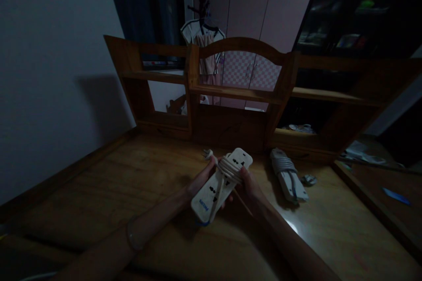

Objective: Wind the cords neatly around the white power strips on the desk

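Over the near part of the table (148, 184), both hands hold a white strip (202, 206), slanting from near left to far right. The left hand (199, 181) grips its left edge, thumb by the cord (231, 169); the right hand (251, 185) pinches the turns against the right edge with its thumb. Fingertips show beneath, though in this dimness I cannot tell whose. The wrapping looks partly done: several turns circle the strip's far half, but a length slants loose past the right hand and the plug (208, 154) juts out free at far left. To the right, well apart from the strip, lies a second strip (290, 184), its cord wound, its plug (309, 179) beside it. A wooden shelf (237, 93) bounds the far side; beyond stand clothes (191, 31) and cupboards (250, 0).
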A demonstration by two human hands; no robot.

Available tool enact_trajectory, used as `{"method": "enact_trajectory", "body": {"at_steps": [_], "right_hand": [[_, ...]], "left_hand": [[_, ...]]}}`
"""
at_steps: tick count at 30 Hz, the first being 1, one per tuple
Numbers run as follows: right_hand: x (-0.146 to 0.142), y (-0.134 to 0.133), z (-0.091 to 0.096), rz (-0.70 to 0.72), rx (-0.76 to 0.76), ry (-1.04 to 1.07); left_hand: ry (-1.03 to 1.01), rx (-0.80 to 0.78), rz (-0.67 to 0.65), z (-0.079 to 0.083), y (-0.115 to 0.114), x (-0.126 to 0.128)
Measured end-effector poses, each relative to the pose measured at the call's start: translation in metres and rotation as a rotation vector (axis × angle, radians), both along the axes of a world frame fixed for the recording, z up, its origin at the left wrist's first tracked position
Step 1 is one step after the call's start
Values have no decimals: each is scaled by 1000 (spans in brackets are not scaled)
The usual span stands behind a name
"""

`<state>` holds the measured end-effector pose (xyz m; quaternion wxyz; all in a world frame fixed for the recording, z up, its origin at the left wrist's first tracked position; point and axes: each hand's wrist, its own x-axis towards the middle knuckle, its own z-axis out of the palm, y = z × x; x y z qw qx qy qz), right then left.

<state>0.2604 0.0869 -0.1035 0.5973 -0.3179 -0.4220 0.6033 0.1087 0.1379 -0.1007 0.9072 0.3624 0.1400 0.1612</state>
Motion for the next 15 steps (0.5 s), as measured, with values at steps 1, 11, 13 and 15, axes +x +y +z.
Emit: {"method": "enact_trajectory", "body": {"at_steps": [1, 11, 13, 15], "right_hand": [[-1, -1, 2, -34, 3, -12], [5, -5, 4, -227, 10, -139], [5, -6, 4, -238, 2, -142], [4, -8, 6, -232, -4, -124]], "left_hand": [[-2, -2, -4, 0, 1, 0], [-93, -126, -97, -5, 8, -2], [-92, -135, -113, -6, 9, -2], [-84, -133, -118, -7, 9, -1]]}}
